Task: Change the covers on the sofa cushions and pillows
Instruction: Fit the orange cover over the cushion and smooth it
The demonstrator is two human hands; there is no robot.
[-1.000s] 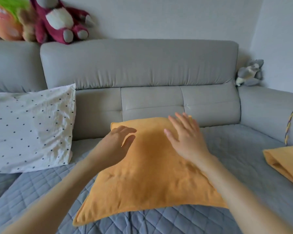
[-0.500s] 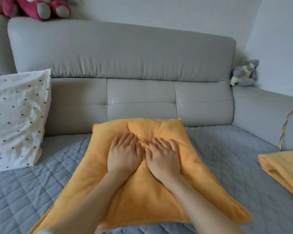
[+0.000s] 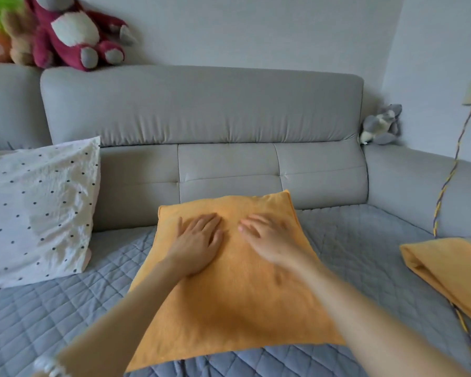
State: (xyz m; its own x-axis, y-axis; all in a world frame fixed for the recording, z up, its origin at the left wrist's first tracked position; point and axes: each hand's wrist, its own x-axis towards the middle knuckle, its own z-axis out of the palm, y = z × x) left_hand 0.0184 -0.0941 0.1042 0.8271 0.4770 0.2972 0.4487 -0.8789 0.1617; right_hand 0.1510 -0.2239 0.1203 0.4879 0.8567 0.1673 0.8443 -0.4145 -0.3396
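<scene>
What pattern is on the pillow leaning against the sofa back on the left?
Small dark dots on crinkled white fabric, on the white dotted pillow; seen in the head view.

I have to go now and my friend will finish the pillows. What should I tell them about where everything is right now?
Left hand: flat, fingers straight, pressing on the orange pillow.
Right hand: also flat on the same pillow, beside the left.
The orange pillow lies on the quilted seat cover, in front of the backrest.
Done: this pillow wears its orange cover.
Left: the polka-dot pillow leaning at the left is not in orange. Another orange piece lies at the right; whether it is an empty cover cannot be told.
</scene>
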